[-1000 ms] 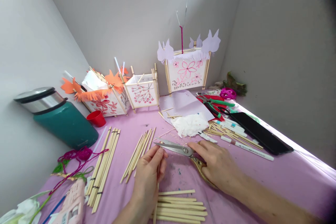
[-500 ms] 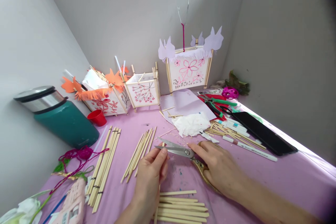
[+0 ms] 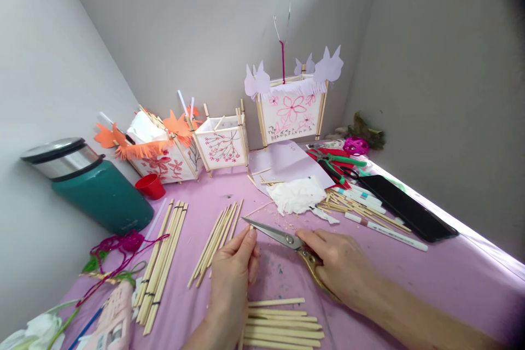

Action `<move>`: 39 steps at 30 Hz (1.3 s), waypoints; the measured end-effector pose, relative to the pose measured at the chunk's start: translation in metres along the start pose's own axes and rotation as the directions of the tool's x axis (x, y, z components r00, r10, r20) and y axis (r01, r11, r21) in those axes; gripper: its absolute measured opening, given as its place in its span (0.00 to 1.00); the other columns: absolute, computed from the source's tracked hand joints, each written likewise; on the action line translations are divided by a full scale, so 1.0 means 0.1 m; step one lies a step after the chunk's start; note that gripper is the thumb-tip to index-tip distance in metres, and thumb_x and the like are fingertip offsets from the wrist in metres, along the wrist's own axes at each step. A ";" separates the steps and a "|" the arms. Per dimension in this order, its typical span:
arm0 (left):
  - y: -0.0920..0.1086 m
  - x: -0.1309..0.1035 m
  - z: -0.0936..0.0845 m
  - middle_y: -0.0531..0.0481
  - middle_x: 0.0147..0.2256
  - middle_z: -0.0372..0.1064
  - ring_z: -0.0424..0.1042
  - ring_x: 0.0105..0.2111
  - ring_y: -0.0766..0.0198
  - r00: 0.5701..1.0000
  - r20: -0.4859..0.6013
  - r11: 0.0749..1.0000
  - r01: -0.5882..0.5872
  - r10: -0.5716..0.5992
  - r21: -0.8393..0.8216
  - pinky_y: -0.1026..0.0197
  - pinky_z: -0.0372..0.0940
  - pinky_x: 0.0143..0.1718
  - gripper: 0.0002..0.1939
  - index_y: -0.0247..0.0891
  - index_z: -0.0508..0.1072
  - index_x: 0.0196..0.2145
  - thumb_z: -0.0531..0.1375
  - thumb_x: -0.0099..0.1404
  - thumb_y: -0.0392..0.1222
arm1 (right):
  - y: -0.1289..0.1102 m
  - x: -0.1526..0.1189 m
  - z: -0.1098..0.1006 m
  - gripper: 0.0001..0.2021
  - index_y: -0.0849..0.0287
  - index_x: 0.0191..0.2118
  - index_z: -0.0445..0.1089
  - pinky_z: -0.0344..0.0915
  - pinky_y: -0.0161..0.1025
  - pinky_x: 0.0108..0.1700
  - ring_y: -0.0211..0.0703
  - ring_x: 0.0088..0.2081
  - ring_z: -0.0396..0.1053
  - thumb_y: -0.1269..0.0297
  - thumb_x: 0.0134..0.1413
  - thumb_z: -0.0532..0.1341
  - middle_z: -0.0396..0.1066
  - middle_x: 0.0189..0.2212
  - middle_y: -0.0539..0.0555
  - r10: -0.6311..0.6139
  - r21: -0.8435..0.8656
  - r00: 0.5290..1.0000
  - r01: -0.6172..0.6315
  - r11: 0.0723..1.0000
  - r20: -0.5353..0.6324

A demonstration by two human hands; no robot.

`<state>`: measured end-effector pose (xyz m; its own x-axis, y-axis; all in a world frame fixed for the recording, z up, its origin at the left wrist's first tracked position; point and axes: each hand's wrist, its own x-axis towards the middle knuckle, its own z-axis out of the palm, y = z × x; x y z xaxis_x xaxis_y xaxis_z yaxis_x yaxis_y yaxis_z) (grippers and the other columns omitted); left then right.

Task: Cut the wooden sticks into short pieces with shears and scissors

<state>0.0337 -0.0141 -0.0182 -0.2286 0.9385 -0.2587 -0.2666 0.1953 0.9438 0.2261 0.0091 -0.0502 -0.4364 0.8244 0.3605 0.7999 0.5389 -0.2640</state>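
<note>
Scissors (image 3: 283, 237) with bronze-coloured handles are held by my right hand (image 3: 334, 260), fingers wrapped round the handles. Their blades are closed together and point left, the tips just above my left hand (image 3: 235, 262). Thumb and fingers of my left hand pinch a thin wooden stick (image 3: 240, 339), whose top end barely shows beside the blades. Below my hands lies a row of cut sticks (image 3: 283, 325). Left of my left hand is a fanned group of sticks (image 3: 215, 240), and farther left are longer sticks with dark bands (image 3: 162, 262).
Three decorated paper lanterns stand at the back, one (image 3: 293, 112) below a wire. A green bottle (image 3: 102, 197), red cup (image 3: 150, 186) and pink glue gun (image 3: 112, 320) are on the left. Crumpled tissue (image 3: 296, 195), pliers (image 3: 336, 161), markers and a black phone (image 3: 406, 208) lie to the right.
The scissor blades, open around the stick's top before, have closed. The view has shifted slightly.
</note>
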 end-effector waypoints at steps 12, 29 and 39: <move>0.01 0.01 -0.02 0.58 0.16 0.57 0.46 0.15 0.75 0.995 0.099 0.990 0.037 -0.024 -0.136 0.68 0.42 0.16 0.10 0.35 0.71 0.26 0.62 0.56 0.44 | 0.06 0.03 0.00 0.22 0.54 0.49 0.68 0.57 0.37 0.33 0.42 0.31 0.67 0.77 0.48 0.55 0.70 0.33 0.52 0.023 0.003 0.998 -0.023 1.000 -0.050; -0.04 -0.01 -0.03 0.62 0.11 0.48 0.41 0.14 0.75 0.997 0.071 0.999 0.032 -0.031 -0.006 0.67 0.38 0.17 0.20 0.37 0.64 0.21 0.64 0.54 0.54 | -0.04 0.02 -0.03 0.28 0.55 0.51 0.68 0.61 0.41 0.39 0.46 0.36 0.66 0.80 0.40 0.55 0.67 0.34 0.54 0.002 -0.027 1.000 -0.002 1.000 0.012; -0.03 0.01 -0.02 0.61 0.08 0.48 0.42 0.11 0.75 1.000 0.028 0.998 0.002 -0.004 0.062 0.66 0.38 0.16 0.22 0.37 0.64 0.18 0.62 0.56 0.57 | 0.01 -0.01 0.01 0.21 0.56 0.46 0.70 0.58 0.37 0.33 0.43 0.30 0.67 0.78 0.45 0.56 0.69 0.29 0.51 -0.008 -0.019 1.000 0.008 1.000 -0.019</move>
<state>0.0323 -0.0148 -0.0220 -0.2013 0.9454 -0.2563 -0.2080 0.2144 0.9543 0.2269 0.0089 -0.0513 -0.4353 0.8164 0.3795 0.8039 0.5422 -0.2444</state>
